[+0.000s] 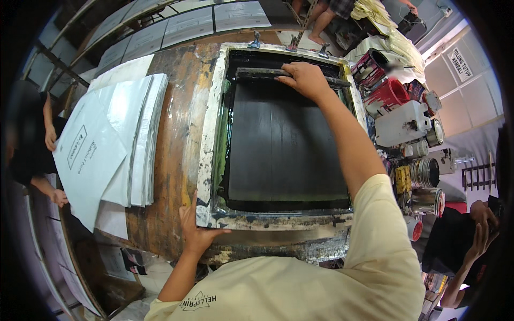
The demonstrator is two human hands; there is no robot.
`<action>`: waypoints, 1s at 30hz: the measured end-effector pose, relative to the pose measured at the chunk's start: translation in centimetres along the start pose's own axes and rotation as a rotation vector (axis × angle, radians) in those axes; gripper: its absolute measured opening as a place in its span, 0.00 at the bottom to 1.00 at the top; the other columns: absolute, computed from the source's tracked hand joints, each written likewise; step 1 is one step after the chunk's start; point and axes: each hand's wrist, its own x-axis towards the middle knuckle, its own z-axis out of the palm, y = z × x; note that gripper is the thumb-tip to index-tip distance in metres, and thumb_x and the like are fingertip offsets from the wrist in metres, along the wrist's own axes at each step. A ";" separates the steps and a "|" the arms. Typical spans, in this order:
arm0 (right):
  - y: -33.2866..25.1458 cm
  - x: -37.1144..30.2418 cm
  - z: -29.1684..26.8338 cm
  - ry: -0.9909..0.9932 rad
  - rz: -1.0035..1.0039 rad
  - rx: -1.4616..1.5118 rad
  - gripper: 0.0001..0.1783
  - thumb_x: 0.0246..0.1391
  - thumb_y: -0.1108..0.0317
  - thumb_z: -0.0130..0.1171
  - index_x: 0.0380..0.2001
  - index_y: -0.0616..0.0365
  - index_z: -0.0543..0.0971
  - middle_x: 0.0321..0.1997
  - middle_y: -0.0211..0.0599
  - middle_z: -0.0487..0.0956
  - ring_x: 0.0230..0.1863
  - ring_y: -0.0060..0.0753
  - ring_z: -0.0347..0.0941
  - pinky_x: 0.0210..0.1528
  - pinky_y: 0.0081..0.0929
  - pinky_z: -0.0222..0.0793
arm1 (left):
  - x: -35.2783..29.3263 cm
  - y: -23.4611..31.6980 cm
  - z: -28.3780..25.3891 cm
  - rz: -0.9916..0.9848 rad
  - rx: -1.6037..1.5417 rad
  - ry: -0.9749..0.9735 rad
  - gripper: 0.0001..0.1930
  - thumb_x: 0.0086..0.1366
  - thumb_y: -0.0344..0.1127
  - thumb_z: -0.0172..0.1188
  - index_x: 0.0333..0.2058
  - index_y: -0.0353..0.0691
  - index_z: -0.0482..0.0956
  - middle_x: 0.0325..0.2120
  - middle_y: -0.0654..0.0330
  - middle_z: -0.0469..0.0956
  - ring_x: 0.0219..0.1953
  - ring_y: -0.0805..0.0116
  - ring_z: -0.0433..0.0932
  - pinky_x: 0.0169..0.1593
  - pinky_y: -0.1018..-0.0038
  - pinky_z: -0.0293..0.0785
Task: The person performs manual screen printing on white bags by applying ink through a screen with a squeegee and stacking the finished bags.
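A screen-printing frame (211,134) with a worn, paint-stained metal rim lies flat on a stained wooden table (179,107); its mesh (284,144) is coated in black ink. My right hand (305,79) reaches to the far end of the mesh and grips a long dark squeegee (257,74) lying across it. My left hand (194,227) holds the frame's near left corner, thumb along the bottom rim.
A stack of white printed sheets (115,139) lies left of the frame, with another person's hands (51,138) on it. Paint cans and tubs (393,93) crowd the right side. A person in black (471,241) sits at the lower right. Clamps (292,45) hold the frame's far edge.
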 end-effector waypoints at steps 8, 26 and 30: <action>-8.4 -10.3 -1.5 0.044 0.051 0.007 0.22 0.65 0.42 0.65 0.40 0.51 0.82 0.38 0.41 0.83 0.44 0.53 0.82 0.44 0.51 0.79 | -0.1 0.4 0.2 0.035 0.017 0.037 0.69 0.33 0.58 0.90 0.75 0.37 0.70 0.49 0.55 0.86 0.46 0.51 0.74 0.58 0.57 0.69; -24.4 -18.9 -21.0 0.428 0.092 -0.217 0.18 0.62 0.53 0.64 0.43 0.57 0.79 0.37 0.41 0.77 0.46 0.49 0.76 0.56 0.51 0.64 | 6.0 10.1 -4.3 0.065 -0.841 0.256 0.43 0.66 0.38 0.79 0.74 0.32 0.66 0.61 0.53 0.79 0.62 0.64 0.78 0.67 0.64 0.72; -21.8 -15.5 -23.4 0.509 0.042 -0.249 0.16 0.65 0.54 0.61 0.41 0.57 0.81 0.35 0.42 0.78 0.42 0.50 0.77 0.52 0.46 0.63 | 5.8 10.3 -3.3 0.276 -0.251 0.191 0.51 0.71 0.54 0.71 0.80 0.34 0.53 0.73 0.41 0.63 0.76 0.47 0.60 0.78 0.46 0.50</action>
